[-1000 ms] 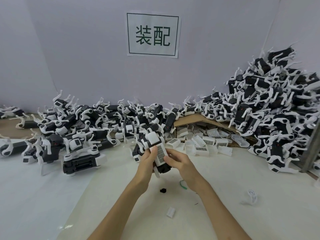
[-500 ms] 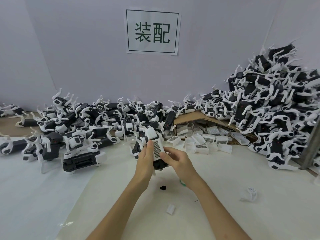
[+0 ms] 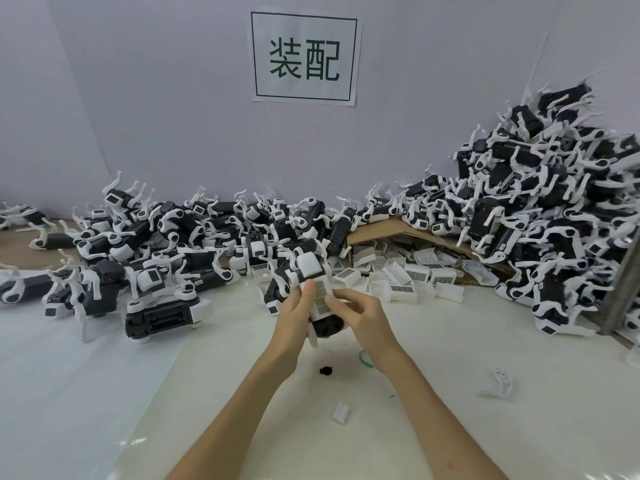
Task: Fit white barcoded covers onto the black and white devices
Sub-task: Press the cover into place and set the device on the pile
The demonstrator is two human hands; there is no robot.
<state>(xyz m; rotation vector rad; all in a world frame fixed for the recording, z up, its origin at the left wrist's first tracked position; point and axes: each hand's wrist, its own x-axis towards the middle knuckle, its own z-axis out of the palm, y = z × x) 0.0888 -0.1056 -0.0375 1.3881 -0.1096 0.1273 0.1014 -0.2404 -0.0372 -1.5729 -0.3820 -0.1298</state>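
Grey wall (image 3: 173, 98) across the back, w/ a paper sign (image 3: 304, 57) in a black border, two large characters on it. Below it a pale desk (image 3: 485, 341) fills the lower half.

Biggest heap is the right pile (image 3: 554, 209): black & white devices w/ curved white arms, stacked high against the wall at far right. A lower left pile (image 3: 156, 251) of the same units spreads along the wall's foot. One unit (image 3: 166, 311) lies flat on the desk at that pile's front edge.

Btw the two heaps is a cardboard box (image 3: 391, 233) on its side, opening toward the camera. Loose covers (image 3: 412, 275) spill out of it, white, several showing barcode labels.

At centre, just in front of the box, both hands hold the device (image 3: 327, 325) up off the desk, white end up, black end down. A white barcoded cover (image 3: 320, 292) sits on its near face, label toward the camera; can't tell if it's fully seated. Left hand (image 3: 294, 317) grips the device's left side, thumb pressed on the cover. Right hand (image 3: 367, 317) grips the right side, fingers curled, one fingertip on the cover's edge.

Small stuff on the desk:
- white arm part (image 3: 500, 381), off to the right
- small white piece (image 3: 341, 412), btw the forearms
- green bit (image 3: 365, 358), by the right wrist
- black speck (image 3: 326, 370), below the device
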